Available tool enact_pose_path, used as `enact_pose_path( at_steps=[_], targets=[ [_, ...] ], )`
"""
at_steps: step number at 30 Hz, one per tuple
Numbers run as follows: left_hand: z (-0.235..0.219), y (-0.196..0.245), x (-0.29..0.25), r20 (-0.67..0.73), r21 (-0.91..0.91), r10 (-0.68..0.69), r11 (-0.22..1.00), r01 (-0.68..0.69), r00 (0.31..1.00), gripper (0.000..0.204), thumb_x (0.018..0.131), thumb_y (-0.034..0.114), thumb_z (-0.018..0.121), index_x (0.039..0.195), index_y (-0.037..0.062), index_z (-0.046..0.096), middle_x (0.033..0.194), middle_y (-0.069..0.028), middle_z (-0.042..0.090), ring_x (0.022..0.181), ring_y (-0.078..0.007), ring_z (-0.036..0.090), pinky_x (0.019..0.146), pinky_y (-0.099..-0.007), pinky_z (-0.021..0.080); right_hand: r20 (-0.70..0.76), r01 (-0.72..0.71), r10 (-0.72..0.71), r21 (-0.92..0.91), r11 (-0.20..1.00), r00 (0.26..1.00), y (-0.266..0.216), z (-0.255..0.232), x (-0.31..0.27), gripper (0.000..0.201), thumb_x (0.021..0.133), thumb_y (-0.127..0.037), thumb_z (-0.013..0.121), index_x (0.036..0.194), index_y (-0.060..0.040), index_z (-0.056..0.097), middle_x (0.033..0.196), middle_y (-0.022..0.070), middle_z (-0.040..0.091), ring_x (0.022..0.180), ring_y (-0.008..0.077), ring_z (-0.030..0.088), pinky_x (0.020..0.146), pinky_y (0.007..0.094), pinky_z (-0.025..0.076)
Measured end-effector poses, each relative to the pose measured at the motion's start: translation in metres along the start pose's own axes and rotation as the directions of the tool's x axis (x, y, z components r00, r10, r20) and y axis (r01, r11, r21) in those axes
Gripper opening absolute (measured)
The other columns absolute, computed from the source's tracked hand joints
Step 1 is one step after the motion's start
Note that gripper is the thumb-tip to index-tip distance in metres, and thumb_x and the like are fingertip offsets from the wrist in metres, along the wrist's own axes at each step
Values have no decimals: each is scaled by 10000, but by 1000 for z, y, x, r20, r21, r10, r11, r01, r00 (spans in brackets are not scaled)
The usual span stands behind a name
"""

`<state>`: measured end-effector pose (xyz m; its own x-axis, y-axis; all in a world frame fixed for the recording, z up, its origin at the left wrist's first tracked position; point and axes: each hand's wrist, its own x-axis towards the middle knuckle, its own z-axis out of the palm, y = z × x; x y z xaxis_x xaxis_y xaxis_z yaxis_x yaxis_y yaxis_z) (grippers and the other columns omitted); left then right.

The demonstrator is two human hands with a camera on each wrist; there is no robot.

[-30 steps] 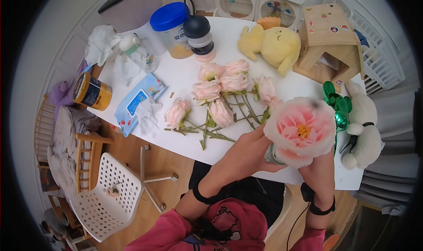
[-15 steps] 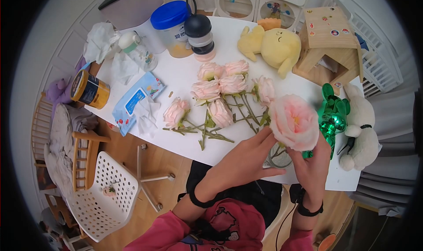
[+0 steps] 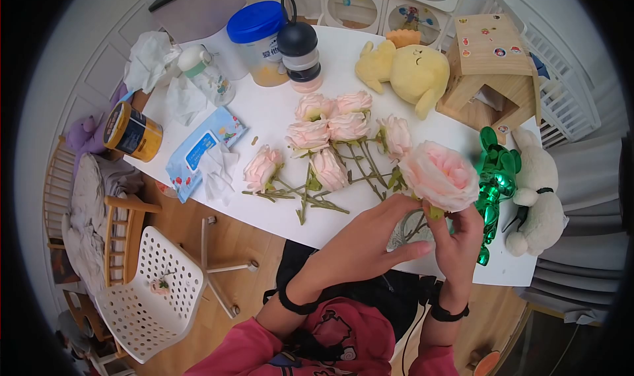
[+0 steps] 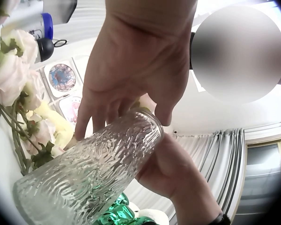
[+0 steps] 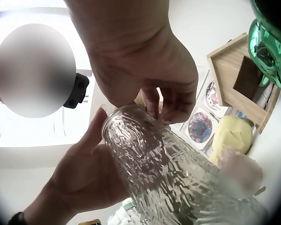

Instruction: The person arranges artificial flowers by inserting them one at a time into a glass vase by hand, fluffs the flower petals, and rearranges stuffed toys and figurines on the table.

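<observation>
Glass vase (image 4: 89, 173), rippled; right fingers (image 5: 178, 110) pinch a ruffled pink rose (image 3: 440, 176); left fingers (image 4: 85, 115) outstretched.

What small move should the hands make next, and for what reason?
Perhaps the right hand should gently lower its pink rose into the glass vase, because it pinches the flower just under the bloom, near the vase's mouth, and the left hand, close beside the vase, could probably steady it.

Both forearms (image 3: 274, 318) reached forward, converging toward the wrists. The left hand (image 3: 370, 237) extended with fingers (image 4: 85, 119) loosely straight and thumb stretched toward the right hand (image 3: 458, 242), which pinched between thumb and bent fingers.
</observation>
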<state>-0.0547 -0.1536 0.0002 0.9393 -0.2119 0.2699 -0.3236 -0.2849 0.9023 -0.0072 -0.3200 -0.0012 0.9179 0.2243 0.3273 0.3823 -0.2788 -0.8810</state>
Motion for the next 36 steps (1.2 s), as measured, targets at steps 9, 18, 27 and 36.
enact_pose_path(
  at_steps=[9, 18, 27, 36],
  targets=[
    [5, 4, 1, -106, -86, -109, 991, 100, 988, 383, 823, 135, 702, 1142, -19, 556, 1055, -174, 655, 970, -313, 654, 831, -341, 502, -50, 38, -40, -37, 999, 998, 2, 4, -3, 150, 760, -32, 645, 899, 20, 664, 743, 95, 639, 626, 182, 574, 591, 286, 435],
    [8, 6, 3, -133, -153, -172, 977, 152, 976, 365, 816, 114, 689, 1120, -35, 551, 1044, -173, 660, 986, -304, 654, 838, -337, 502, 56, 34, -24, -184, 982, 998, -6, -3, -10, 195, 846, -45, 647, 1028, 16, 681, 897, 78, 685, 770, 142, 588, 700, 268, 455],
    [14, 2, 3, -156, -151, -191, 974, 167, 969, 355, 812, 110, 678, 1101, -36, 534, 1025, -199, 659, 982, -322, 653, 829, -357, 503, 86, 29, -7, -257, 966, 996, -26, -9, -1, 213, 770, -40, 684, 979, -3, 688, 867, 114, 674, 671, 188, 602, 615, 284, 467],
    [7, 7, 3, -98, -95, -259, 964, 250, 961, 367, 815, 137, 643, 1100, -47, 501, 990, -255, 632, 896, -439, 610, 763, -448, 497, 53, -215, 214, 27, 976, 975, -33, -7, 0, 601, 677, -58, 761, 1233, -7, 540, 1033, 96, 638, 935, 189, 616, 849, 311, 462]
  ],
)
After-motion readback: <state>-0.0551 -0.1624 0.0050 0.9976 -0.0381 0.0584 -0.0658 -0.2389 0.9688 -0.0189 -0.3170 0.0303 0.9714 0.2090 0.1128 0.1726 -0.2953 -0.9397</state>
